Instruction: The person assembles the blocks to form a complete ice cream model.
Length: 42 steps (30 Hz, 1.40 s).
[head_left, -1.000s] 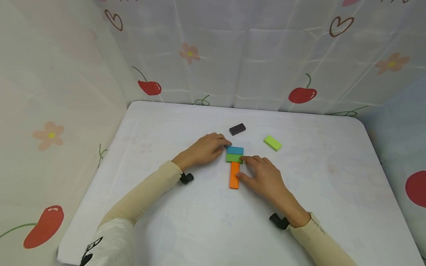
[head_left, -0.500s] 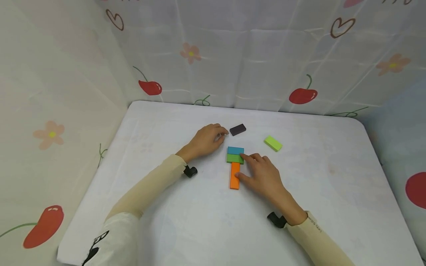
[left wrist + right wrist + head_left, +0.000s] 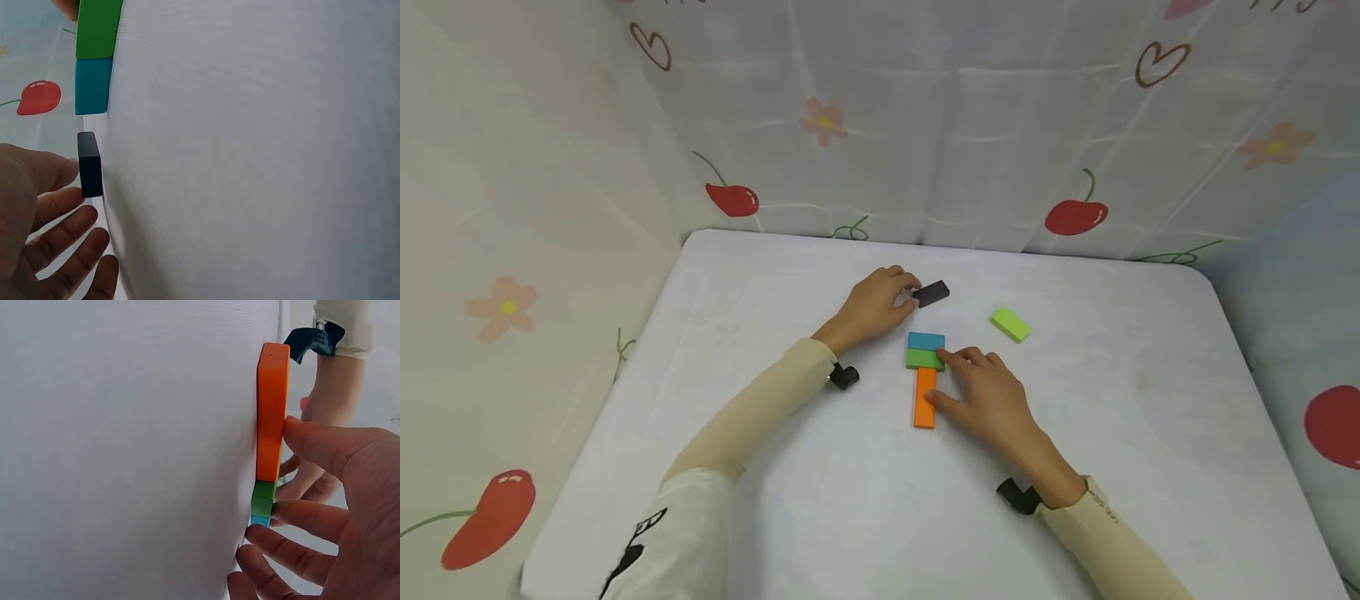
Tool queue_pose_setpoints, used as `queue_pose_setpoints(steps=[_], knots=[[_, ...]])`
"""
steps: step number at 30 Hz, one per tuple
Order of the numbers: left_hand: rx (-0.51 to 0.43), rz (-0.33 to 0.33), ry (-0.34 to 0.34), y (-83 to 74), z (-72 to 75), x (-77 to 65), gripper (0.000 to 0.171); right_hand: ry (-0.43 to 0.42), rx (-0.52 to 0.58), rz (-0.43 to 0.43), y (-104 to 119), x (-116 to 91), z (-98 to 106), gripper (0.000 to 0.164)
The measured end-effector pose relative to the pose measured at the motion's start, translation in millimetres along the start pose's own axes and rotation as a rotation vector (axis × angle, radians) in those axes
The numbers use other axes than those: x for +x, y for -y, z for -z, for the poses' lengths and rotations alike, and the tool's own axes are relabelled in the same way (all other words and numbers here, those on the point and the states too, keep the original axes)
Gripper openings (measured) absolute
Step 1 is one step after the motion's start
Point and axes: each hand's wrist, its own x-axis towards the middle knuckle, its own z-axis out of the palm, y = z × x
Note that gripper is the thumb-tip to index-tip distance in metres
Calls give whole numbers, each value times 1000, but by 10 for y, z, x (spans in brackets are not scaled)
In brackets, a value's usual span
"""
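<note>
At the left end of a black block [image 3: 933, 293], my left hand [image 3: 875, 304] has its thumb and index fingertip. The left wrist view shows the thumb right at the edge of this block [image 3: 90, 165], the other fingers spread below it. A blue block [image 3: 927, 341] and a green block [image 3: 922, 359] lie long side to long side, and an orange block [image 3: 924, 400] extends from the green one toward me, like a T. My right hand [image 3: 988, 396] rests beside them, thumb touching the orange block [image 3: 273, 412] and index fingertip at the green block [image 3: 263, 499].
A lime green block [image 3: 1011, 324] lies apart on the right, beyond my right hand. The white table [image 3: 850, 508] ends at the back against a printed curtain [image 3: 970, 125], with more curtain on both sides.
My left hand has moved away from the blue block, back and to the right, up to the black block. My right hand has stayed at the orange and green blocks.
</note>
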Motion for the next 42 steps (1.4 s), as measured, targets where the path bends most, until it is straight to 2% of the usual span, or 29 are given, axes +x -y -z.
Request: queue_pose_setpoints(steps=[10, 19, 31, 42], knots=[[25, 32, 8, -33, -54, 125, 41, -13, -12, 6, -4, 0, -3, 71], [44, 74, 26, -48, -38, 149, 38, -5, -9, 5, 2, 3, 1, 70], [43, 56, 56, -23, -16, 117, 36, -1, -2, 0, 7, 3, 3, 71], [24, 7, 74, -20, 9, 64, 37, -4, -13, -2, -19, -7, -2, 71]])
